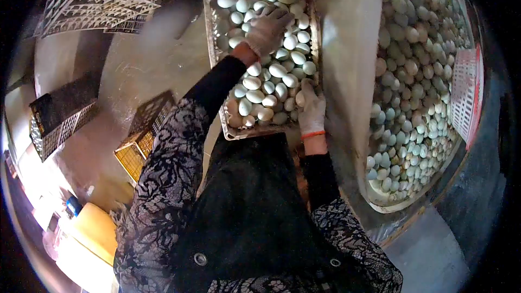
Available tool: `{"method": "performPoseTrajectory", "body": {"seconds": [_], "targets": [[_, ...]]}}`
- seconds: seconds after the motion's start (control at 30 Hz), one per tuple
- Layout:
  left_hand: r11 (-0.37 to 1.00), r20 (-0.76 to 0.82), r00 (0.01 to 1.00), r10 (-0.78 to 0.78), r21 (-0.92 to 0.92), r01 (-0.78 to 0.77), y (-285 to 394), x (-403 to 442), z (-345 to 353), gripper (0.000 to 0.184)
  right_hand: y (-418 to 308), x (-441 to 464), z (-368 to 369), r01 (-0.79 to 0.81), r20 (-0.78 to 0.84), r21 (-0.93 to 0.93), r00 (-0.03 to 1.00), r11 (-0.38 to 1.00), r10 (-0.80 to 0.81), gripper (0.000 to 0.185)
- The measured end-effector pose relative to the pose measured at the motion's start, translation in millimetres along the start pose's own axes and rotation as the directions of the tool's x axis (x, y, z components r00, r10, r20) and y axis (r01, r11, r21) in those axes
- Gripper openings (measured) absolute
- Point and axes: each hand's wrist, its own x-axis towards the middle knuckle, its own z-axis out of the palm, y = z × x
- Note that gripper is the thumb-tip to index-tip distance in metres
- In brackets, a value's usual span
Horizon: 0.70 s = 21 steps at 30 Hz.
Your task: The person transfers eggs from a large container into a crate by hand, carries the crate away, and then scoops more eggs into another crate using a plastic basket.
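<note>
A pale, dirt-stained plastic crate (pixel 216 49) lies in front of me, filled with white and pale greenish eggs (pixel 278 70). My left hand (pixel 268 28), in a light knitted glove, reaches over the far part of the crate. Its fingers are stretched across the eggs there, and what lies beneath the palm is hidden. At the near right side of the crate is my right hand (pixel 312 109), also gloved, with an orange band at the wrist. Its fingers curl round a brownish egg (pixel 300 99) close to the rim, partly covered by the glove.
On the right stands a large pale tub (pixel 374 199) heaped with eggs, with a red-rimmed white basket (pixel 465 95) at its far side. Stacked plastic crates (pixel 103 8) are at the upper left. A yellow crate (pixel 130 157) and a dark crate (pixel 62 114) sit on the left.
</note>
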Motion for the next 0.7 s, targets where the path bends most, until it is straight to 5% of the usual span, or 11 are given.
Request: {"method": "performPoseTrajectory", "body": {"seconds": [0.07,0.2,0.3,0.33,0.43,0.47,0.53,0.57,0.63,0.67,0.7], "targets": [[0.982,0.272,0.962,-0.027,0.189,-0.026,-7,6,11,0.046,-3,-14,-1,-0.266,0.084,0.455,0.963,0.85,0.256,0.038],[0.935,0.246,0.967,0.071,0.321,-0.15,-19,-1,18,0.042,8,-22,-4,-0.248,-0.028,0.319,0.962,0.915,0.27,0.029],[0.953,0.343,0.938,0.047,0.267,-0.146,-18,-22,22,0.049,16,-28,-4,-0.401,0.104,0.587,0.899,0.703,0.425,0.028],[0.952,0.344,0.938,0.048,0.268,-0.147,-17,-19,21,0.049,37,-27,-3,-0.208,0.054,0.392,0.978,0.896,0.203,0.029],[0.943,0.226,0.968,0.104,0.286,-0.168,-8,-14,14,0.054,37,-25,2,0.153,0.037,-0.038,0.988,0.987,-0.152,0.032],[0.943,0.223,0.969,0.103,0.288,-0.167,10,-14,1,0.054,17,-28,6,0.076,0.029,0.08,0.997,0.994,-0.078,0.038],[0.976,0.026,0.976,-0.216,-0.014,0.217,55,-25,-31,0.046,-26,-33,13,-0.071,0.012,0.32,0.997,0.945,0.071,0.052],[0.884,0.156,0.907,-0.392,-0.207,0.418,75,-37,-40,0.043,-7,-23,15,-0.171,0.091,0.367,0.985,0.914,0.148,0.046],[0.467,0.443,0.684,-0.58,-0.507,0.725,102,-69,-45,0.039,-25,-34,19,0.245,0.122,-0.399,0.969,0.884,-0.213,0.046],[0.174,0.583,0.566,-0.584,-0.591,0.788,110,-87,-42,0.036,-11,-32,21,0.249,0.125,-0.399,0.968,0.882,-0.216,0.046],[0.173,0.578,0.569,-0.584,-0.596,0.784,115,-99,-45,0.036,-1,-26,25,0.396,0.227,-0.275,0.912,0.876,-0.341,0.042]]}}
